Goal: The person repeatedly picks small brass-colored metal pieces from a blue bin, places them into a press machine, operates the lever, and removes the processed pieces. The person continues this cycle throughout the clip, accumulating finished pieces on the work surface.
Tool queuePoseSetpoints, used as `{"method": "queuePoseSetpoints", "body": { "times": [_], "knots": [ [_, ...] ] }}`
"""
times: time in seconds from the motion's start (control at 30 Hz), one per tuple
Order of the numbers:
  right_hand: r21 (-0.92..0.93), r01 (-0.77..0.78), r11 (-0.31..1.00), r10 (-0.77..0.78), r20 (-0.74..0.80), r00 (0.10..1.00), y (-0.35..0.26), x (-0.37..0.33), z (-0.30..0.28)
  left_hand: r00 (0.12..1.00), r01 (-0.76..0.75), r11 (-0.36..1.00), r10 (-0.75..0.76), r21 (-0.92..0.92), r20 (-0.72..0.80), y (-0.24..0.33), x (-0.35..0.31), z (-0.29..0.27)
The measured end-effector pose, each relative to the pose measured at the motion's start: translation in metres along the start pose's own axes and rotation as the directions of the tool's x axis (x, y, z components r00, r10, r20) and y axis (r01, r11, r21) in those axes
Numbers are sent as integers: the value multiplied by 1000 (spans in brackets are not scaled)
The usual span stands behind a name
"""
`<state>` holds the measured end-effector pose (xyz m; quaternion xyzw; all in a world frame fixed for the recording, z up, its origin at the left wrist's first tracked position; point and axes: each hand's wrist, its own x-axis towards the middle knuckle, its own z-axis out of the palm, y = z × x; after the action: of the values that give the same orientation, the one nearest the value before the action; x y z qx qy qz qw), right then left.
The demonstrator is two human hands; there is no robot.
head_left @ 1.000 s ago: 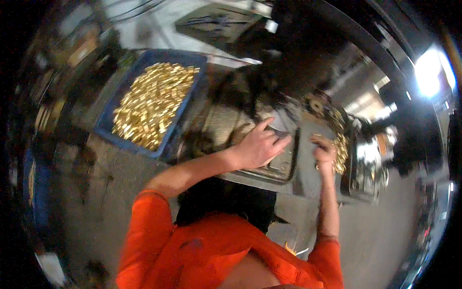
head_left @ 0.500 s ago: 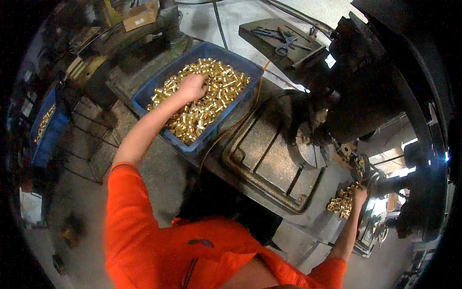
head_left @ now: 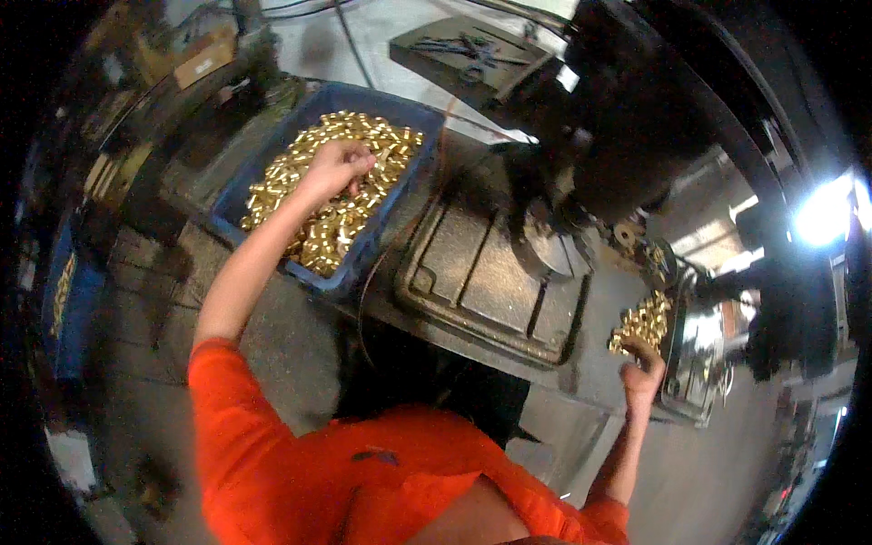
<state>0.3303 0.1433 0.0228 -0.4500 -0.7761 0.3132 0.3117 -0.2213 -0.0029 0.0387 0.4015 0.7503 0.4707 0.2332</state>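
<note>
A blue plastic bin stands on the left part of the bench, heaped with small shiny brass fittings. Over the middle of that heap is my left hand, its fingers curled and drawn together. Whatever they may hold is hidden among the brass. On the right, a smaller pile of brass fittings lies on the metal table. My right hand is at the pile's near edge, thumb held apart from the bent fingers. The fingertips reach the nearest pieces, and none shows gripped.
Between bin and pile lies a machine's slotted base plate with a round metal fixture. The dark machine body rises behind it. Pliers-like tools rest on a far stand. Another blue bin is at far left.
My right hand has drawn back toward me from the far side of the small pile to its near edge. My left hand has lifted slightly from the brass. The whole view has shifted.
</note>
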Motion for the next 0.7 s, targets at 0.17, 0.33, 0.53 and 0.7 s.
{"method": "queuePoseSetpoints", "body": {
  "times": [0.17,0.33,0.53,0.7],
  "knots": [
    [205,366,908,-419,480,771,-126,-8,81,856,191,852,99,-488,508,41,-98,83],
    [312,360,879,-476,618,625,-137,-10,100,592,435,756,169,-489,788,44,-148,162],
    [405,-164,899,-190,700,688,-108,-19,98,571,538,617,235,-574,787,32,-162,189],
    [481,-218,849,-159,627,763,-96,-10,102,698,226,747,324,-626,639,56,-154,179]
  ]
}}
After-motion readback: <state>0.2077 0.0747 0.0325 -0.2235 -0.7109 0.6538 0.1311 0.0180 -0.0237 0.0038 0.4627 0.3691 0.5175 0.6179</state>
